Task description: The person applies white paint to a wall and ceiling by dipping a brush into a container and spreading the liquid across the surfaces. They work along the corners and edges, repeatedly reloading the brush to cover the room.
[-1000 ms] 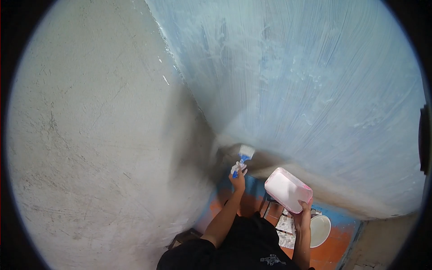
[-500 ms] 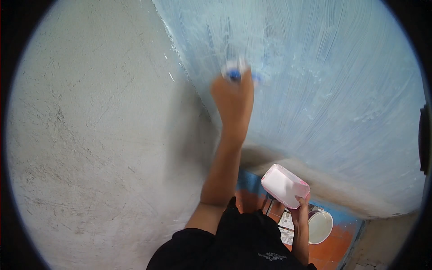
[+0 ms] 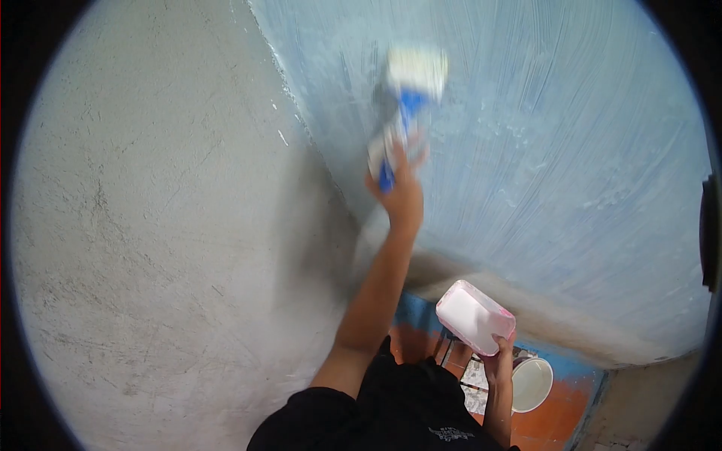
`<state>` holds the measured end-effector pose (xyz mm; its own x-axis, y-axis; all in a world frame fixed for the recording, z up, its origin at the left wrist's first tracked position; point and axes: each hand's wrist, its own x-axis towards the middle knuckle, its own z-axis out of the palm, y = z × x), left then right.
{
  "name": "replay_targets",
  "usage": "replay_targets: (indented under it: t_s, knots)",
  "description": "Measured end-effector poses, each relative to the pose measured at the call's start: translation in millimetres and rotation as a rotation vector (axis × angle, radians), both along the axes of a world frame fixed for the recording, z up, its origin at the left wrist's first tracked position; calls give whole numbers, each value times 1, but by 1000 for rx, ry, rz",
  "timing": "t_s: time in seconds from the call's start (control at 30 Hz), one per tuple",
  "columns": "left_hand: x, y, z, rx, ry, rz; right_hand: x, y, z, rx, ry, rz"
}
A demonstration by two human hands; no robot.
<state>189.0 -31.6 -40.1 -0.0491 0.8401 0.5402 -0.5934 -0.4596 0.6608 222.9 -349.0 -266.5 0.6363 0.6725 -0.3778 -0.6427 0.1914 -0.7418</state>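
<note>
Head view shows the paintbrush raised high against the blue wall, its white-loaded bristles on the wet, streaked coat just right of the corner where the bare grey wall begins. The left hand is wrapped around the blue handle with the arm at full stretch; the brush is blurred, so how the bristles lie cannot be told. The right hand grips the pink paint tray from beneath, held low, tilted and well apart from the brush. Risks noted: a loaded brush overhead is likely to drip onto the arm or the orange floor; working so near the corner invites smears on the grey wall; the tilted tray could spill while attention is upward. A white bucket stands on the floor just beyond the tray hand.
</note>
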Motion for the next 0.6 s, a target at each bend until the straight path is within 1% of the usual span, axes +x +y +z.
replay_targets:
  t_s: [0.03, 0.07, 0.17, 0.2, 0.27, 0.33, 0.4, 0.47, 0.53, 0.57, 0.6]
  knots:
    - [-3, -5, -48, -37, 16, -3, 1, -2, 0, -7, -5, -12]
    - [-8, -19, -87, -183, 37, 3, 2, -3, 1, -19, -6, -17]
    - [-27, -47, -237, -230, 254, 88, 5, -6, 0, -48, -4, -30]
    - [-34, -58, -264, -384, 195, 6, 6, -6, -1, -51, -5, -36]
    - [-49, -73, -317, -445, 210, -23, 11, -9, -4, -57, -1, -48]
    - [-66, -74, -364, -586, 339, -46, 15, -9, -10, -55, 12, -48]
    - [-72, -66, -366, -674, 430, -49, 14, -7, -10, -40, 12, -50]
    - [-64, -50, -335, -710, 479, -38, 16, 0, -8, -21, 7, -51]
    - [-46, -28, -299, -567, 467, 13, 12, 2, -9, -17, 7, -47]
    - [-40, -21, -252, -473, 622, 77, 11, 2, -11, -4, 5, -32]
    - [-36, -20, -190, -375, 774, 138, 10, 2, -15, 8, 1, -20]
